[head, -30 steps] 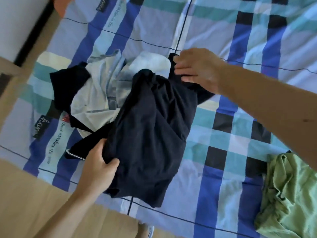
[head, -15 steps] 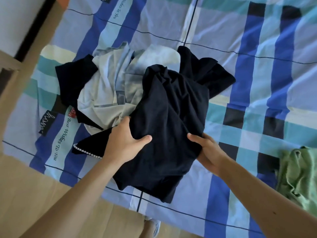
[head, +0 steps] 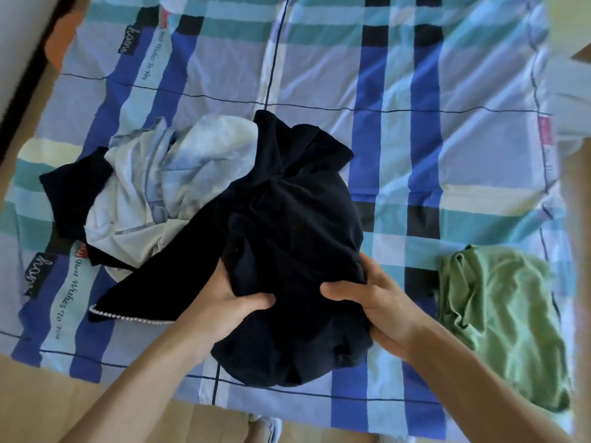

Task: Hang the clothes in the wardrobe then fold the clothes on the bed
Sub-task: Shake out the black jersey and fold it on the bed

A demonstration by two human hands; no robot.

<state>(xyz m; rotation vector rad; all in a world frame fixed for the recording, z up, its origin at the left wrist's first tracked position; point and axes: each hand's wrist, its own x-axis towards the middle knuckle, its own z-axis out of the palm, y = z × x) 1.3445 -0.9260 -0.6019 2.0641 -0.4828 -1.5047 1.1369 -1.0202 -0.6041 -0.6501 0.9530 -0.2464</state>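
Left hand (head: 232,298), right hand (head: 374,302) on garment (head: 297,225)

You have a pale shoe (head: 274,427) at the bottom edge, on the light wooden floor (head: 48,398). Far up and left of the shoe, a dark strip (head: 19,100) runs along a white wall (head: 12,24), with something orange (head: 62,33) just right of it.

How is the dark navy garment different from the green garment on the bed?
The dark navy garment is almost black; the green garment is light green. The left hand and the right hand grip the navy one; no hand touches the green one. The navy one partly covers a pale garment; the green one lies apart. Both are crumpled, unfolded.
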